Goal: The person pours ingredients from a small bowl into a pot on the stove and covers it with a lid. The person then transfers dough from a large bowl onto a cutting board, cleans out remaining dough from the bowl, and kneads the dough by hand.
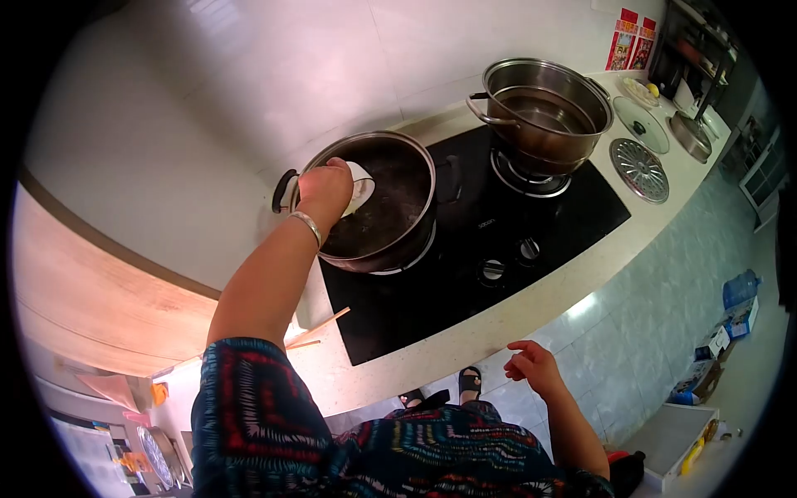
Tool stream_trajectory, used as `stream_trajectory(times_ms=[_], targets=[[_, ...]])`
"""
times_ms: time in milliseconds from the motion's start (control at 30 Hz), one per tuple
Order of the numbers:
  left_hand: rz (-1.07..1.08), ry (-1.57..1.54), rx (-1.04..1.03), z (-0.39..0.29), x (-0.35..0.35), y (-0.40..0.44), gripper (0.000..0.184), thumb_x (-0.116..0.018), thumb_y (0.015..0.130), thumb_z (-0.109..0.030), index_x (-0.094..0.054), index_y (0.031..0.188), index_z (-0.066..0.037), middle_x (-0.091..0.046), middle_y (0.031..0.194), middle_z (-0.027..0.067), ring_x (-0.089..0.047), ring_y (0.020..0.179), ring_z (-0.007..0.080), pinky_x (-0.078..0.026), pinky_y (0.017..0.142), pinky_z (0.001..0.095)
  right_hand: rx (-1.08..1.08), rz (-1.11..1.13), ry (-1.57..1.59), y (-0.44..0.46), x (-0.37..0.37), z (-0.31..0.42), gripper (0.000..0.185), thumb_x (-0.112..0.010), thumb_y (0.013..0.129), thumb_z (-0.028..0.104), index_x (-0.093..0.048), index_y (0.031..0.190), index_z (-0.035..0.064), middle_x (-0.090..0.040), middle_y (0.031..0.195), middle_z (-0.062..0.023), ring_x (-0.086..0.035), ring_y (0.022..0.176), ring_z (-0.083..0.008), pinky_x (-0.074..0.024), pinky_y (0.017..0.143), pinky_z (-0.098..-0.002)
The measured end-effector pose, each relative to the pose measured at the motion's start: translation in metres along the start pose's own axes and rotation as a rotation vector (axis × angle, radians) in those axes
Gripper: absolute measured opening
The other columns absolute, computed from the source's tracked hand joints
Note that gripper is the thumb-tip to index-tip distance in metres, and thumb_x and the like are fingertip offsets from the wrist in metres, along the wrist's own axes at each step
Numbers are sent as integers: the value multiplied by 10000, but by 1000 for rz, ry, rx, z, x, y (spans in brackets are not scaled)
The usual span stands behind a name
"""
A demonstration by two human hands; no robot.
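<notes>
My left hand (pixel 328 191), with a bangle at the wrist, reaches over the near pot (pixel 422 222) on the left burner. Its fingers are closed on a small white bowl (pixel 362 186), tilted inside the pot's rim. Something pale shows in the bowl; my hand hides part of it. Dark liquid fills the bottom of the pot. My right hand (pixel 535 369) hangs in front of the counter edge, fingers loosely bent and apart, holding nothing.
A second large pot (pixel 548 148) stands on the far burner of the black gas hob (pixel 448 290). Beyond it lie a perforated steamer plate (pixel 639 170) and a glass lid (pixel 641 124). Chopsticks (pixel 320 328) lie at the counter's left. A water jug (pixel 740 288) stands on the floor.
</notes>
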State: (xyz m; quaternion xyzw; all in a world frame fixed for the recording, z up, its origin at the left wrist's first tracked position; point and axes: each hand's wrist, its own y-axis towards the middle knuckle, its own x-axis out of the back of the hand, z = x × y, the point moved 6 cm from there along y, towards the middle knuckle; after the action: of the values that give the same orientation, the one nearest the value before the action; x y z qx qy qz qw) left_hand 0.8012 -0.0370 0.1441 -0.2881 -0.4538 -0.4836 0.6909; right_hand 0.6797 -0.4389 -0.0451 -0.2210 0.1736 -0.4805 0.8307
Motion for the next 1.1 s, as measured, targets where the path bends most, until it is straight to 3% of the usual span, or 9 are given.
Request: stream_trajectory(times_ms=[167,500,600,667,767,867,1033,1100], targets=[[-172,218,-171,-18,0,5,311,-459,792,-125,-468,1037,67,-635,789,132,-635,693,208,-492,503,330,4,-50,45,-1,8,-9,237,-475,815,59,-507,1043,2,-601,752,-105,-600,634,-160,-505,580,-256],[-166,371,-125,-2,19,6,316,-460,796,-146,-442,1051,41,-625,762,87,-626,657,185,-486,481,310,-9,-52,67,5,4,2,219,-486,814,43,-513,1029,9,-589,729,-78,-578,620,-128,-481,566,-232],[-163,272,-88,7,21,13,289,-452,807,-141,-434,1038,30,-628,779,98,-631,669,201,-488,482,315,0,-30,87,8,5,-4,218,-488,815,50,-515,1027,8,-589,730,-78,-575,618,-127,-479,564,-232],[-75,112,-15,14,17,15,192,-428,809,-103,-437,971,-1,-632,790,147,-636,722,271,-507,558,352,-6,-28,70,9,7,-7,222,-474,817,53,-516,1031,8,-601,746,-94,-595,628,-150,-500,583,-248],[-26,-38,61,10,11,13,171,-404,820,-98,-443,962,-11,-629,814,172,-627,747,307,-501,614,385,-49,-35,68,9,8,-14,222,-475,816,51,-517,1030,12,-601,746,-94,-596,631,-151,-501,585,-248],[45,-88,42,-2,0,11,263,-426,822,-123,-434,1045,17,-622,870,182,-622,793,300,-487,671,399,-44,-28,67,8,8,-19,220,-474,814,48,-518,1027,13,-602,745,-94,-598,632,-154,-502,585,-248],[175,-188,129,-11,-11,11,256,-466,800,-148,-533,998,-2,-601,939,218,-588,916,323,-475,752,384,-66,-29,73,8,10,-24,211,-471,816,51,-520,1017,9,-604,745,-94,-598,633,-154,-502,589,-250],[218,-242,80,-5,-23,17,239,-467,791,-141,-546,967,-1,-607,901,213,-604,837,309,-478,692,394,-73,-26,57,8,9,-25,208,-470,816,51,-521,1013,8,-605,746,-94,-599,634,-155,-502,590,-251]])
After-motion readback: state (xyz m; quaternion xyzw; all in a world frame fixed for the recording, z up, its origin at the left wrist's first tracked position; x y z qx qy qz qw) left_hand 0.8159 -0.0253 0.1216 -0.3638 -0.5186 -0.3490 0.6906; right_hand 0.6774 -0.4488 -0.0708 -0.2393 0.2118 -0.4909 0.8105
